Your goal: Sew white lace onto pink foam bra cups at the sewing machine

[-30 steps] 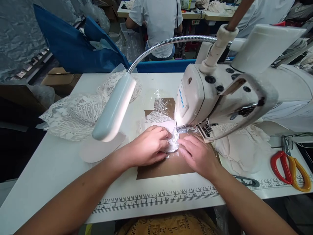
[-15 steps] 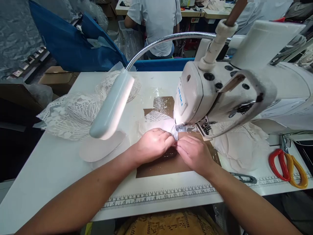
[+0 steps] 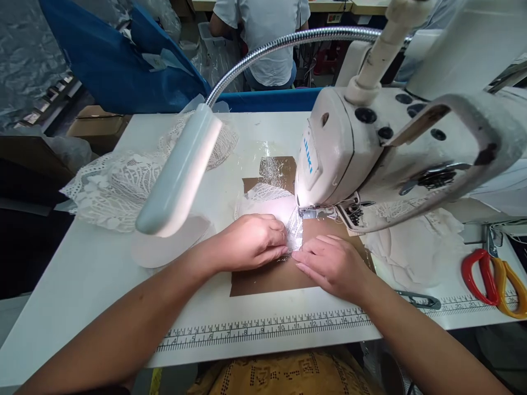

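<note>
A white lace-trimmed fabric piece [image 3: 295,233] lies under the needle area of the white sewing machine [image 3: 325,148]. My left hand [image 3: 257,241] rests on its near left part, fingers curled and pinching the lace edge. Across from it, my right hand [image 3: 329,263] holds the lace's near corner between thumb and fingertips. Its other fingers lie bent over the brown plate [image 3: 263,282] on the table. The two hands' fingertips almost meet. Some of the fabric is hidden beneath my left hand.
A lamp [image 3: 181,170] on a bendy metal arm hangs over the left side. Lace pieces [image 3: 123,186] and a pale oval pad [image 3: 168,241] lie left. Right are more fabric pieces [image 3: 405,247], a grey thread snipper [image 3: 420,300] and scissors [image 3: 486,277]. A ruler strip [image 3: 263,332] runs along the front.
Both hands have come nearer to me, away from the needle, and a longer stretch of lace shows between them. The view has shifted slightly, so the machine looks larger.
</note>
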The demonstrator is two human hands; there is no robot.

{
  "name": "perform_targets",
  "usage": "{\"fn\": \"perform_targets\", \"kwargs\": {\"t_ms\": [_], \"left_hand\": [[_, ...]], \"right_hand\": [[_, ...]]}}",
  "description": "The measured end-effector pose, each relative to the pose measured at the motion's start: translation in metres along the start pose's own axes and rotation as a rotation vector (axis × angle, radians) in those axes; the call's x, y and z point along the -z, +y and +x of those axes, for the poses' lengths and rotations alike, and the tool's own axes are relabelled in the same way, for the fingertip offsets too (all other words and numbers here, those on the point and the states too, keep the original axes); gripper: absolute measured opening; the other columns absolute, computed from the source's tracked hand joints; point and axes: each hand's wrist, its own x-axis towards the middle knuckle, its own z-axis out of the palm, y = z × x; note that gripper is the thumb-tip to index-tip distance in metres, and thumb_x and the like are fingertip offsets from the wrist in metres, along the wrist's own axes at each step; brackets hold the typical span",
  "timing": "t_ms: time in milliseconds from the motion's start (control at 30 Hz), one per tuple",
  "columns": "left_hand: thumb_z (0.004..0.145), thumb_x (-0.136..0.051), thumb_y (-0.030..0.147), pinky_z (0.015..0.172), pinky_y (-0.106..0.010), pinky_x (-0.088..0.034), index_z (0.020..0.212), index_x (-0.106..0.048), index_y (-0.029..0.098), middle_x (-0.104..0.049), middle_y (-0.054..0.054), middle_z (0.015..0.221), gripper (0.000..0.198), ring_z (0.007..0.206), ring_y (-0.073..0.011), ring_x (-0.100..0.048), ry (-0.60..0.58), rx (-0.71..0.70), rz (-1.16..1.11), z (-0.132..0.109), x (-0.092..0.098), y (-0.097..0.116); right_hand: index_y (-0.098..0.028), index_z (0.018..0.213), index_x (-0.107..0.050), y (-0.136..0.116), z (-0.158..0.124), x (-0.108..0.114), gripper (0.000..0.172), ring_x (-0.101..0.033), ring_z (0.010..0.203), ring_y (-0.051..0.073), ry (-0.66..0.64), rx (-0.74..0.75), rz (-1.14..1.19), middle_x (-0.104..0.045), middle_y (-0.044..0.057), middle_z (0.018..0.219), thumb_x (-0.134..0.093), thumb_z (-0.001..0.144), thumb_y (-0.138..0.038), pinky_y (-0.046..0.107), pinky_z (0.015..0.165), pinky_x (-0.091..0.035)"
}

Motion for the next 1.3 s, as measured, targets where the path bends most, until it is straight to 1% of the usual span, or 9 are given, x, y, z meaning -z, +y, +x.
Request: {"fn": "perform_targets", "kwargs": {"t_ms": [100,200,333,567,700,833,900,1067,1300], "left_hand": [[0.095,-0.048,0.029,0.068,-0.026,-0.046,0.090,-0.068,0.016,-0.067,-0.004,0.081,0.024,0.073,-0.0161,-0.061,0.062,0.086,0.126,0.002,-0.012,0.002],[0.095,-0.048,0.030,0.065,-0.028,-0.045,0.089,-0.068,0.016,-0.066,-0.004,0.078,0.025,0.070,-0.0170,-0.061,0.092,0.129,0.181,0.005,-0.021,0.004],[0.095,-0.048,0.029,0.065,-0.027,-0.045,0.084,-0.068,0.015,-0.065,-0.004,0.074,0.027,0.069,-0.0167,-0.060,0.099,0.161,0.181,0.008,-0.024,0.007],[0.093,-0.047,0.024,0.065,-0.029,-0.046,0.081,-0.067,0.014,-0.066,-0.004,0.072,0.025,0.068,-0.0178,-0.061,0.126,0.161,0.151,0.009,-0.025,0.007],[0.090,-0.049,0.023,0.069,-0.029,-0.048,0.084,-0.067,0.014,-0.068,-0.004,0.076,0.021,0.072,-0.0173,-0.063,0.156,0.177,0.049,0.008,-0.025,0.005],[0.088,-0.052,0.023,0.069,-0.026,-0.048,0.078,-0.066,0.015,-0.068,-0.003,0.074,0.019,0.069,-0.0150,-0.062,0.183,0.224,-0.070,0.007,-0.023,0.004],[0.089,-0.052,0.023,0.069,-0.026,-0.048,0.077,-0.066,0.015,-0.068,-0.003,0.074,0.020,0.069,-0.0148,-0.062,0.189,0.214,-0.070,0.007,-0.024,0.004],[0.090,-0.052,0.023,0.070,-0.027,-0.047,0.084,-0.068,0.016,-0.070,-0.003,0.080,0.018,0.073,-0.0148,-0.062,0.194,0.139,0.028,0.007,-0.027,0.004],[0.094,-0.052,0.030,0.066,-0.026,-0.044,0.091,-0.073,0.021,-0.066,-0.001,0.076,0.023,0.071,-0.0138,-0.059,0.174,0.017,0.086,0.004,-0.027,-0.003]], "right_hand": [[-0.020,0.088,-0.070,0.000,-0.001,0.000,0.020,-0.050,0.066,0.013,0.029,-0.022,0.008,-0.065,0.000,0.073,-0.051,0.092,-0.022,0.027,0.061,-0.033],[-0.019,0.083,-0.070,0.000,-0.002,0.000,0.020,-0.051,0.065,0.012,0.096,-0.077,0.017,-0.066,0.000,0.071,-0.052,0.092,-0.021,0.027,0.063,-0.035],[-0.019,0.083,-0.070,0.001,-0.002,0.000,0.020,-0.055,0.068,0.012,0.131,-0.142,0.004,-0.067,0.001,0.074,-0.051,0.090,-0.017,0.026,0.065,-0.037],[-0.018,0.095,-0.070,0.001,-0.003,-0.002,0.020,-0.055,0.067,0.013,0.136,-0.133,-0.016,-0.068,0.001,0.075,-0.051,0.090,-0.016,0.027,0.063,-0.037],[-0.017,0.097,-0.070,0.001,-0.003,-0.003,0.020,-0.051,0.066,0.013,0.080,-0.118,-0.033,-0.066,0.002,0.075,-0.051,0.090,-0.018,0.028,0.061,-0.034],[-0.018,0.095,-0.070,0.000,-0.003,-0.001,0.022,-0.046,0.065,0.014,-0.002,-0.105,-0.037,-0.063,0.002,0.075,-0.048,0.091,-0.017,0.028,0.060,-0.031],[-0.019,0.095,-0.069,0.000,-0.003,0.000,0.023,-0.045,0.065,0.014,-0.028,-0.103,-0.021,-0.061,0.002,0.074,-0.047,0.092,-0.018,0.028,0.060,-0.030],[-0.020,0.095,-0.068,-0.001,-0.002,0.001,0.023,-0.043,0.067,0.014,-0.080,-0.109,0.021,-0.059,0.002,0.076,-0.045,0.092,-0.020,0.028,0.061,-0.028],[-0.020,0.093,-0.068,0.000,-0.004,0.002,0.022,-0.044,0.066,0.014,-0.101,-0.117,0.067,-0.058,0.002,0.074,-0.047,0.090,-0.018,0.028,0.062,-0.030]]}}
